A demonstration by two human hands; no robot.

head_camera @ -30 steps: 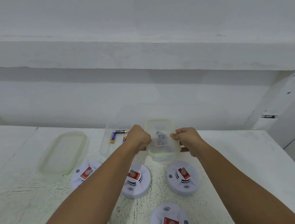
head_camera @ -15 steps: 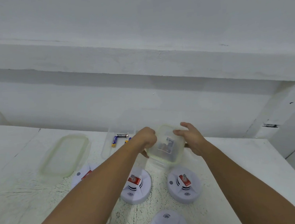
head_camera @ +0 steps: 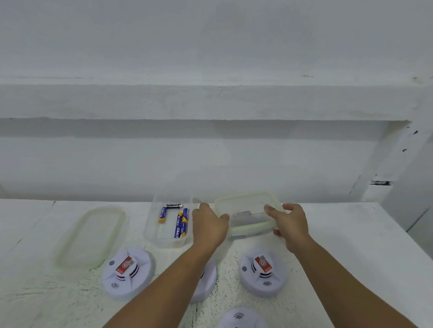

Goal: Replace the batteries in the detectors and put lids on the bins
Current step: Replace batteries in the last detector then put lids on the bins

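Your left hand (head_camera: 210, 226) and right hand (head_camera: 291, 222) hold a clear rectangular plastic bin (head_camera: 250, 233) between them at the far edge of the white textured table (head_camera: 346, 244). The left hand is partly curled against the bin's left end, its thumb touching the edge of the clear lid with a pale green rim (head_camera: 247, 204) that sits on the bin. The right thumb lies on top of that lid, and its fingers wrap around the bin's right end.

Just left of your left hand is an open clear plastic bin (head_camera: 153, 233). It holds blue and yellow batteries (head_camera: 180, 222) and one dark battery (head_camera: 174, 206). Their lettering is too small to read with certainty.

Further left, a second green-rimmed clear lid (head_camera: 91, 235) lies flat on the table.

Four round white detectors (head_camera: 128, 273) sit nearer you, one partly hidden under your left forearm. Each visible top carries a red label whose print is illegible.
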